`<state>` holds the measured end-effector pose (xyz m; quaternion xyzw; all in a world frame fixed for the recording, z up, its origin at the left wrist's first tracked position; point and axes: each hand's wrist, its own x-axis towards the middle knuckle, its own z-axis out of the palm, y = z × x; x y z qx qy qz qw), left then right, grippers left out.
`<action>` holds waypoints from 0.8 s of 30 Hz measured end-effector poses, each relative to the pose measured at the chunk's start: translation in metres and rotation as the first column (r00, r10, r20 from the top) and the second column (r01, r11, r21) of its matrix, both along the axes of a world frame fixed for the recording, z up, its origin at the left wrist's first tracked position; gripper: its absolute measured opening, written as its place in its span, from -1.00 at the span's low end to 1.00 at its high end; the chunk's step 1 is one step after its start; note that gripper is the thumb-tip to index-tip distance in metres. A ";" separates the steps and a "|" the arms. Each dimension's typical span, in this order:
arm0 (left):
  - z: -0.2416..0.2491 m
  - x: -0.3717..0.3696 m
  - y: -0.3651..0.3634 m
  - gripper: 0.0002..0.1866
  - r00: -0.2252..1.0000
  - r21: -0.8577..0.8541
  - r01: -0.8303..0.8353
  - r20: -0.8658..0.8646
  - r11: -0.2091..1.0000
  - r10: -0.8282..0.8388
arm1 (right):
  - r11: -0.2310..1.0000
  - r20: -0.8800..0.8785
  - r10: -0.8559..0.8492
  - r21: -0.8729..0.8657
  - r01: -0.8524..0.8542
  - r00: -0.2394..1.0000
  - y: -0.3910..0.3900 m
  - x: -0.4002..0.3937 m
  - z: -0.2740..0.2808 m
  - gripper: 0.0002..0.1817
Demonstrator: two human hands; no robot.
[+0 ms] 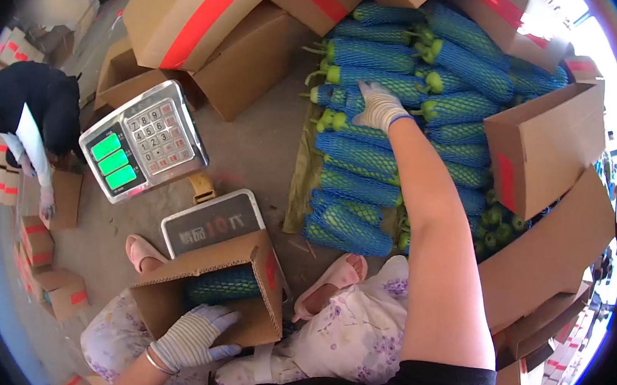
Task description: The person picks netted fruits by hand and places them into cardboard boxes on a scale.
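My right hand [380, 107], in a striped glove, reaches onto rows of long green vegetables in blue mesh sleeves [367, 151]. Its fingers are spread over one netted vegetable [338, 96] and touch the row. My left hand [195, 336], gloved the same way, lies at the near side of an open cardboard box [210, 275], fingers apart at its mouth. Inside the box lies a netted green vegetable [223, 287]. The box rests on the platform of a scale [213, 222]; its keypad display [146, 140] is lit green.
Cardboard boxes with red tape [199, 17] stand at the back; another box [540, 148] leans over the vegetables at right. Unwrapped green vegetables [496, 227] lie near it. At far left another person [35, 116] bends over a box. My feet in pink slippers [331, 283] flank the scale.
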<state>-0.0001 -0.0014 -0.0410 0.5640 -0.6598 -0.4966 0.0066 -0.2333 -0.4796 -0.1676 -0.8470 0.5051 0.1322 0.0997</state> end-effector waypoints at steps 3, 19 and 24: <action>-0.010 0.005 -0.009 -0.31 0.999 0.031 0.024 -0.034 0.999 -0.023 | 0.994 -0.202 0.112 0.017 -0.111 0.973 0.008 0.006 0.030 0.02; 0.040 0.012 -0.003 -0.50 0.970 -0.361 -0.242 -0.077 0.900 0.230 | 0.965 0.793 -0.007 -0.155 0.213 0.610 0.129 -0.090 0.155 -0.20; 0.038 0.018 0.015 -0.41 0.548 -0.127 -0.810 -0.513 0.572 0.661 | 0.900 0.971 -0.233 0.233 -0.368 0.044 0.242 -0.041 0.215 -0.45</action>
